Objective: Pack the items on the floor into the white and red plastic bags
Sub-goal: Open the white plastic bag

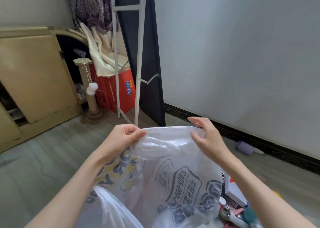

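I hold up a white translucent plastic bag (173, 172) printed with grey and yellow letters, in front of me at the centre bottom. My left hand (123, 137) pinches the left end of its upper edge. My right hand (206, 134) is at the right end, thumb under the plastic and fingers spread above it. Something reddish shows faintly through the bag. Small items (232, 208) lie on the floor at the lower right, partly hidden by the bag: a white box, keys, pink and teal objects.
A white metal rack (138, 71) and a dark panel (149, 68) lean against the wall ahead. A red carton (121, 92), a cat scratching post (90, 89) and a beige cabinet (31, 75) stand at the left. A purple object (245, 147) lies by the baseboard.
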